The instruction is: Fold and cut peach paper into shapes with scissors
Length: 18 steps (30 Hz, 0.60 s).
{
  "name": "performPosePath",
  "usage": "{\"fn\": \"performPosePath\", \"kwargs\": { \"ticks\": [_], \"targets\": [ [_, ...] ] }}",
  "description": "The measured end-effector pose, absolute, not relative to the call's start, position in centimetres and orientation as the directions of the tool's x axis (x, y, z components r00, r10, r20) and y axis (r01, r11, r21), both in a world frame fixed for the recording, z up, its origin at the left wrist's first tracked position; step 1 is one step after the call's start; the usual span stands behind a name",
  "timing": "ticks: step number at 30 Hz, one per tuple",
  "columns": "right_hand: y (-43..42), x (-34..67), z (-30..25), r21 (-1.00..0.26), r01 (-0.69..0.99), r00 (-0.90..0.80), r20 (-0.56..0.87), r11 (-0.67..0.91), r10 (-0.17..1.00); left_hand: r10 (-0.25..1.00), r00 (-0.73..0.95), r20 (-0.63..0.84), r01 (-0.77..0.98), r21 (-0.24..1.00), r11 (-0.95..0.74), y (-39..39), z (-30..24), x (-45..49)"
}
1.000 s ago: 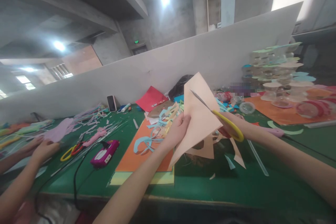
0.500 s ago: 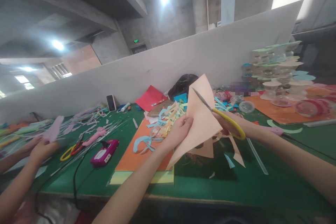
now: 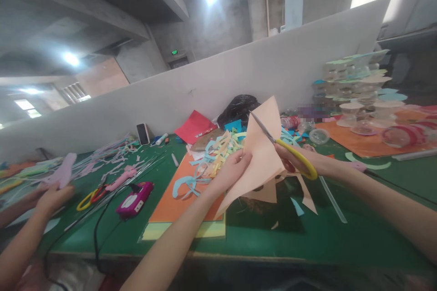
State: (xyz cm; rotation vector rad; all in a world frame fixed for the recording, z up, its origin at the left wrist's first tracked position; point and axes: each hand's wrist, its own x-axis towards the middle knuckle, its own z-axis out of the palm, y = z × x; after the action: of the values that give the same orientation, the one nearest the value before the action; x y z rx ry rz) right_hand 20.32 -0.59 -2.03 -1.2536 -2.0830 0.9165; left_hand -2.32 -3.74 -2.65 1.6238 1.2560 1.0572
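I see L hand [image 3: 232, 170], fingers pinched on the peach paper [image 3: 262, 159], held up above the tabletop [image 3: 324, 241]. R hand [image 3: 295, 163] fingers are closed in the yellow scissors [image 3: 285, 149], blades almost together on the upper part. Cut looks just begun, I think; most of the sheet is whole. Offcuts [image 3: 307, 196] lie below.

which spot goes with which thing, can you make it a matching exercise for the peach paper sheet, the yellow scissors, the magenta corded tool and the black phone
Things
1. peach triangular paper sheet
2. yellow-handled metal scissors
3. magenta plastic corded tool
4. black rectangular smartphone

Places
a. propped against the white partition board
b. gripped in the right hand
c. lying on the green table
d. pinched by the left hand

Pairs: 1-d, 2-b, 3-c, 4-a
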Motion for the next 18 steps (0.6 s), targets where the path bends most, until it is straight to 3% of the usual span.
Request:
{"fn": "performPosePath", "kwargs": {
  "ticks": [4, 8, 18],
  "targets": [
    [-0.3, 20.1, -2.1, -0.746, 0.569, -0.464, 0.056, 0.346, 0.884, 0.976, 0.188, 0.114, 0.257, 0.953, -0.161, -3.4, -3.3, -2.5],
    [-0.7, 19.5, -1.4, -0.796, 0.547, -0.393, 0.032, 0.261, 0.919, 0.975, 0.185, 0.119, 0.249, 0.954, -0.164, -3.2, -3.5, -2.7],
    [0.5, 19.8, -3.0, -0.866, 0.437, -0.324, 0.101, 0.244, 0.941, 0.978, 0.161, 0.134, 0.253, 0.952, -0.172, -3.2, -3.6, -2.5]
  ]
}}
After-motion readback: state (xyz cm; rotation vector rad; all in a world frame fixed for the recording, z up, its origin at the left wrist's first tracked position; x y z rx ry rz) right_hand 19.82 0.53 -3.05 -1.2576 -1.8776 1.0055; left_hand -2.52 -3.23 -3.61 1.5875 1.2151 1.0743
